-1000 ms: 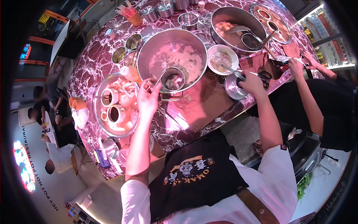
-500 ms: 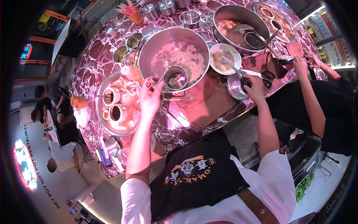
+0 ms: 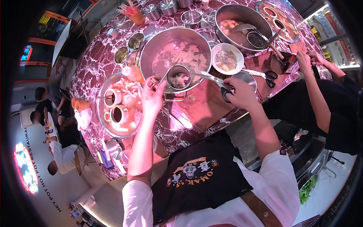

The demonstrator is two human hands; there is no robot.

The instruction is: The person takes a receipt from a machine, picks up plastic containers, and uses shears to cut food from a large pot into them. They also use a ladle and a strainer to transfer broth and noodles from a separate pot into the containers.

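marble counter (image 3: 94,72), left hand (image 3: 153,99) gripping strainer (image 3: 178,78), right hand (image 3: 242,94) gripping scissors (image 3: 215,80), bowl (image 3: 239,56) beyond

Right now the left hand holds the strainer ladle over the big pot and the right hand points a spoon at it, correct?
Not quite. The head view shows the right hand holding black-handled scissors, not a spoon, blades pointed at the strainer ladle. The rest stands: the left hand holds that ladle over the big pot.
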